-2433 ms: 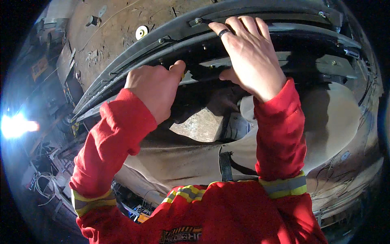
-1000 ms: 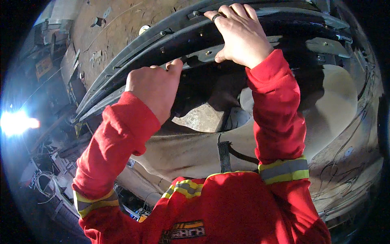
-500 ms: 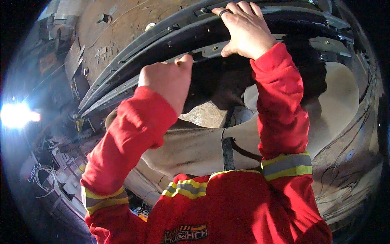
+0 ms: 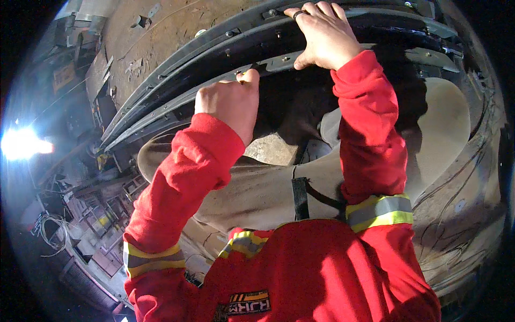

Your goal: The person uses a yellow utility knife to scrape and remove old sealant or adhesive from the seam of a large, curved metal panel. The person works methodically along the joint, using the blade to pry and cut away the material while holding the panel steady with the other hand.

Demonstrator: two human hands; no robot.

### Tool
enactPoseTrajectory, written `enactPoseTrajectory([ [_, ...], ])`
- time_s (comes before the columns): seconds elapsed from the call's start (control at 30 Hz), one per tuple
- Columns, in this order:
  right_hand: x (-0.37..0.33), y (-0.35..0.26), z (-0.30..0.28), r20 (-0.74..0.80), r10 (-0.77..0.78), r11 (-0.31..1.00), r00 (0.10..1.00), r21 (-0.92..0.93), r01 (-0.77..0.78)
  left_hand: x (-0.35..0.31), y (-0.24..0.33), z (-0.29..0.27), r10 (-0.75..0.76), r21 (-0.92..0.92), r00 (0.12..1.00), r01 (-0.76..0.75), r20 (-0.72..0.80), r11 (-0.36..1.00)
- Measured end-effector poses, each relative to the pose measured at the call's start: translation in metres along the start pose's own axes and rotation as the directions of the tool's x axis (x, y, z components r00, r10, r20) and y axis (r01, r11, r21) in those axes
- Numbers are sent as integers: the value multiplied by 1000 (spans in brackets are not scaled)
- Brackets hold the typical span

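The long, curved, dark-grey metal-looking rails [image 4: 249, 24], studded with small round-headed bolts [image 4: 286, 59], arc across the upper part of the view, beyond the person's forearms; they sit higher in view than in the earliest picture. At their lower strip [image 4: 273, 64], the bare left hand [image 4: 228, 104] has its grip curled into a fist, thumb up at the strip's edge; whether it holds anything cannot be told. It has shifted rightward in view, leaving more of the strip uncovered above the knuckles. The bare right hand [image 4: 327, 40], wearing a dark ring [image 4: 297, 15], keeps its place beside the same upper bolt, its grip spread wide over the rails with the thumb reaching down to the lower strip. Past the upper rail, a small pale round disc [image 4: 199, 33], nearly whole earlier, now shows only as a sliver on the brown, debris-strewn surface [image 4: 177, 37]. Below the hands lies creased beige fabric [image 4: 257, 196], its rounded left end [image 4: 147, 157] now visible beside the red sleeve [image 4: 177, 177]. A glaring white lamp [image 4: 22, 144] shines at far left, as before.
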State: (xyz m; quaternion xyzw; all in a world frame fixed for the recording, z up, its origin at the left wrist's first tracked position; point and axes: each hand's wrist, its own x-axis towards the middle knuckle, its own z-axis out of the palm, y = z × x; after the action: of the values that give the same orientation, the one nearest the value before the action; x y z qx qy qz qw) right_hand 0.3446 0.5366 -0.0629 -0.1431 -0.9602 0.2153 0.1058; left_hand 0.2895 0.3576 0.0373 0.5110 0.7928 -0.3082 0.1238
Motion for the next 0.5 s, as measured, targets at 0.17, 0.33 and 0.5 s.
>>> enactPoseTrajectory([
  [0.17, -5, -1, -4, 24, -10, 1000, 1000, 28, 10, -12, 8, 8, -23, 5, 995, 24, -93, 1000],
  [0.33, -4, -3, 4, -31, -29, 999, 999, -40, 28, -19, 25, 25, -148, 39, 978, 155, -146, 987],
  [0.5, 1, 4, 17, 53, 29, 994, 998, -107, -23, -22, 37, 41, -214, 29, 949, 227, -233, 974],
])
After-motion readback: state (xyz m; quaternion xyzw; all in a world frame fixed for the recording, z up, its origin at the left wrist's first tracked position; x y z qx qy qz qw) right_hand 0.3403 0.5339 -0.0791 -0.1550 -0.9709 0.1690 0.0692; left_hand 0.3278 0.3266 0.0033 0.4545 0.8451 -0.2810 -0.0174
